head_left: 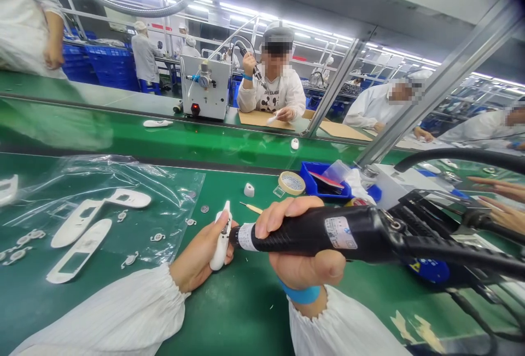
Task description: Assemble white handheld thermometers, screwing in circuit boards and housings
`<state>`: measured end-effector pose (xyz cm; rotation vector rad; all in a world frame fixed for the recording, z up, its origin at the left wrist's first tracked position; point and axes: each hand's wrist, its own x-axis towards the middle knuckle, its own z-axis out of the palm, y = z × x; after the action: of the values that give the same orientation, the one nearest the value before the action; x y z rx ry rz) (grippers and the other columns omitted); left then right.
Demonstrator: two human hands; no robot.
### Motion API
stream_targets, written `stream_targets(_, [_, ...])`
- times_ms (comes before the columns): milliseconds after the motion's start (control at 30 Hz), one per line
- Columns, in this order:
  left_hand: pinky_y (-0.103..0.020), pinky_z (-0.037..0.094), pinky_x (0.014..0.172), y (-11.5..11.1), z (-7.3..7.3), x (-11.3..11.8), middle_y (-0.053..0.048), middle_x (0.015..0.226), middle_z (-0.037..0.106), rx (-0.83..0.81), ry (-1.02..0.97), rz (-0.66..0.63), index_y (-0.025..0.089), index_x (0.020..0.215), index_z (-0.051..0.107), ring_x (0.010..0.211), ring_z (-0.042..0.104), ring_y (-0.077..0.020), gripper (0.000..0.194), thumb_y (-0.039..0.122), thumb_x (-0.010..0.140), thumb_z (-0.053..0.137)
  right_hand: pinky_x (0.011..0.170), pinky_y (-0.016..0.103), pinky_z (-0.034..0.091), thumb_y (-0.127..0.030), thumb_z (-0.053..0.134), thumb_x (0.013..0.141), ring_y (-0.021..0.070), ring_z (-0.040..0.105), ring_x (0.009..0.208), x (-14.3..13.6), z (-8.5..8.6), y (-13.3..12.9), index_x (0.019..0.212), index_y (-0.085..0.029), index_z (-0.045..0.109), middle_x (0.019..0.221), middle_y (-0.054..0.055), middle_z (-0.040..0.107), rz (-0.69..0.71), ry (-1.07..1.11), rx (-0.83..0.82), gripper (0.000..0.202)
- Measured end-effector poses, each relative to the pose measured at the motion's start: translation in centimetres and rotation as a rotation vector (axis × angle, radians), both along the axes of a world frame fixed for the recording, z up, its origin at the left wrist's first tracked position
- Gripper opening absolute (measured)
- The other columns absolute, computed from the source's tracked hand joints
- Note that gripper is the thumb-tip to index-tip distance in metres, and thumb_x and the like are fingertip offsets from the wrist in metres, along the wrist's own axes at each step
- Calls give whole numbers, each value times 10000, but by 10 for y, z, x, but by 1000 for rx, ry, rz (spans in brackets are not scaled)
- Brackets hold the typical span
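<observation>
My left hand (pixel 203 255) is closed around a small white plastic device (pixel 220 249), its narrow tip pointing away from me. Wrapped in my right hand (pixel 295 246) is a black electric screwdriver (pixel 311 230), lying nearly level with its front end against the device. The bit itself is hidden at the device. To the left, white plastic shell halves (pixel 80 252) with rectangular cutouts lie on a clear plastic bag (pixel 164 181). Several small white clip-like parts (pixel 130 259) are scattered beside them. A white cap (pixel 249 190) stands beyond my left hand, near a thin yellow-handled tool (pixel 251 208).
A roll of tape (pixel 291 182) and a blue bin (pixel 308 181) stand at the back. Black cables (pixel 463 255) crowd the right side. Beyond runs a green conveyor belt (pixel 229 145) carrying white parts. Across it a co-worker (pixel 273 88) holds a screwdriver; another person's hands (pixel 502 203) reach in at right.
</observation>
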<state>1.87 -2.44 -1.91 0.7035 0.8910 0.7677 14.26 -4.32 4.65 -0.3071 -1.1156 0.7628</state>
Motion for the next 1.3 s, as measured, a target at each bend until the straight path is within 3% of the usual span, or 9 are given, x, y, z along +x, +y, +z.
stream_targets(200, [-187, 322, 402, 3, 0, 0, 22, 509, 458, 38, 22, -10, 156, 861, 534, 426, 400, -75, 404, 544, 771, 463, 415, 261, 415, -564, 572, 657, 115, 511, 443, 4, 6, -1, 794, -210, 507, 611, -41, 517, -11, 85, -42, 385])
stream_targets(333, [-199, 337, 402, 7, 1, -3, 10, 606, 498, 54, 34, 49, 150, 901, 538, 439, 409, -69, 413, 534, 759, 491, 404, 250, 411, -518, 554, 687, 113, 513, 439, 19, 10, -4, 803, -202, 513, 595, -39, 515, -32, 67, -153, 339])
stream_targets(533, [-203, 344, 402, 8, 2, -5, 5, 630, 501, 53, 40, 51, 149, 914, 543, 450, 421, -72, 417, 533, 760, 489, 396, 219, 389, -466, 536, 723, 97, 510, 437, 28, -6, -4, 837, -204, 506, 600, -42, 519, 51, -13, -387, 287])
stream_targets(633, [-195, 351, 412, 7, 4, -5, 10, 633, 499, 51, 31, 34, 156, 896, 538, 454, 420, -65, 374, 503, 760, 514, 396, 227, 391, -473, 555, 698, 105, 513, 437, 28, -7, -2, 829, -205, 507, 599, -41, 522, 23, 12, -359, 302])
stream_targets(833, [-161, 375, 430, 3, 8, -4, 21, 647, 527, 71, 122, -7, 166, 922, 511, 461, 434, -43, 304, 288, 694, 670, 372, 234, 380, -549, 549, 648, 107, 483, 401, 34, 11, -4, 761, -199, 507, 551, -44, 501, -71, 137, -269, 371])
stream_targets(1000, [-148, 428, 477, -1, 9, -3, -56, 804, 595, 24, 36, -96, 134, 842, 531, 604, 540, -73, 227, 295, 727, 641, 356, 222, 363, -577, 503, 657, 101, 466, 391, 39, 15, -5, 733, -195, 516, 533, -43, 487, -168, 210, -210, 390])
stream_targets(1100, [-162, 474, 550, -2, 10, -1, -58, 805, 599, -22, 1, -73, 135, 869, 531, 695, 578, -103, 240, 252, 708, 665, 357, 219, 360, -571, 499, 661, 99, 464, 394, 37, 15, -5, 733, -198, 524, 534, -43, 481, -179, 211, -202, 381])
stream_targets(1300, [-165, 471, 512, -4, 12, 1, -20, 689, 581, -59, 1, 10, 141, 897, 519, 608, 566, -93, 273, 143, 676, 680, 360, 223, 361, -567, 497, 667, 99, 460, 394, 34, 16, -6, 735, -209, 530, 534, -42, 480, -147, 200, -212, 366])
